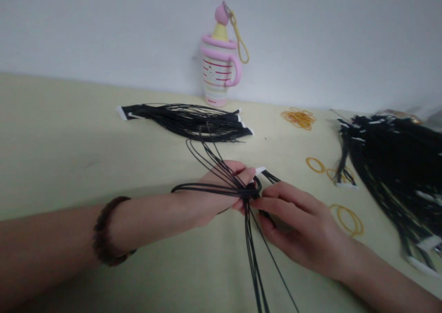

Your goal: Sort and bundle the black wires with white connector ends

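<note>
Left forearm: your left forearm [58,239] reaches in nearest the camera from the lower left, with a dark bead bracelet [109,231] around the wrist.

Backdrop: a pale green table cover [65,142] runs beneath everything, meeting a white wall [103,23].

Left hand: your left hand [210,195] is closed on a bunch of thin black wires [247,193], which cross its back.

Wires: they sit between your hands, just above the table, looped at the top and hanging loose at the bottom, with a white connector [260,170] at the tip of your left fingers.

Upper bundle: a flat sheaf of black wires [186,122] with white ends lies behind your hands.

Bottle: a pink-and-cream striped cup-shaped bottle [219,69] stands against the wall.

Right hand: your right hand [297,225] pinches the same wires between thumb and fingers.

Rubber bands: yellow rubber bands [299,118] lie in a tangle near the wall, with looser ones [347,220] beside your right hand.

Far right: a heap of black wires [390,175] with white ends spreads to the frame edge.
</note>
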`<state>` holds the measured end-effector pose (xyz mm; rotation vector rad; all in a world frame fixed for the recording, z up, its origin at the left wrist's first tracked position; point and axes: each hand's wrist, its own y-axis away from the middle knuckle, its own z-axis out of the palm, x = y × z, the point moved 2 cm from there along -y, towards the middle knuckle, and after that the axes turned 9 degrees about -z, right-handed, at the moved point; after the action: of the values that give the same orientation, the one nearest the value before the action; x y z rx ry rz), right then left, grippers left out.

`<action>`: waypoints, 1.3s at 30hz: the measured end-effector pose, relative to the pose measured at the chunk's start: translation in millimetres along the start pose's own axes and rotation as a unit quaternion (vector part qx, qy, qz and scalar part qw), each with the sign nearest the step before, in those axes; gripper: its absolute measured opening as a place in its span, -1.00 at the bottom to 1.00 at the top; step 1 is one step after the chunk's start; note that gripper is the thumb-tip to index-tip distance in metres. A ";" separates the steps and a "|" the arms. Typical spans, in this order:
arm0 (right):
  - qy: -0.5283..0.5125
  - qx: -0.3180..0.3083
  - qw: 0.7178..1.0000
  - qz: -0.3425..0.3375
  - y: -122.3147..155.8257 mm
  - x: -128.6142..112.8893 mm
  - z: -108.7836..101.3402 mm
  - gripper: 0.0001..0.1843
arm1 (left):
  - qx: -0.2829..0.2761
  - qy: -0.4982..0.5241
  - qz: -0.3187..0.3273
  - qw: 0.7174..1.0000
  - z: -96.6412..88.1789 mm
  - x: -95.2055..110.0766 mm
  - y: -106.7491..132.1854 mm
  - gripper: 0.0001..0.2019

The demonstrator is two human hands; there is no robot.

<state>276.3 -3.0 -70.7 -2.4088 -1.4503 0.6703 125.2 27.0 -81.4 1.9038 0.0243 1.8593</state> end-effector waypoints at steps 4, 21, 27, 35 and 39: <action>0.055 0.027 0.998 -0.029 2.7 -4.4 4.1 -0.73 | -0.019 -0.078 -0.018 0.997 -1.3 5.9 -0.5 -0.78; 0.083 0.099 0.990 -0.058 8.3 -9.4 -3.7 -0.62 | -0.026 -0.162 0.063 0.984 0.0 18.5 7.1 -0.70; 0.100 0.105 0.987 -0.064 -0.3 -12.6 -2.3 -0.82 | -0.020 -0.103 0.066 0.992 1.8 2.8 -5.0 -0.73; 0.077 0.101 0.986 -0.106 -15.0 -18.2 -2.2 -0.92 | -0.020 0.008 0.016 1.000 6.8 11.9 0.2 -0.76; 0.116 0.097 0.978 -0.143 -15.9 -19.3 -8.1 -0.91 | -0.022 0.032 0.032 0.999 7.1 12.5 1.4 -0.75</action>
<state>260.5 -12.3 -51.8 -2.0018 -1.5138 0.4249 132.4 27.6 -68.9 1.8356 -0.0570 1.9456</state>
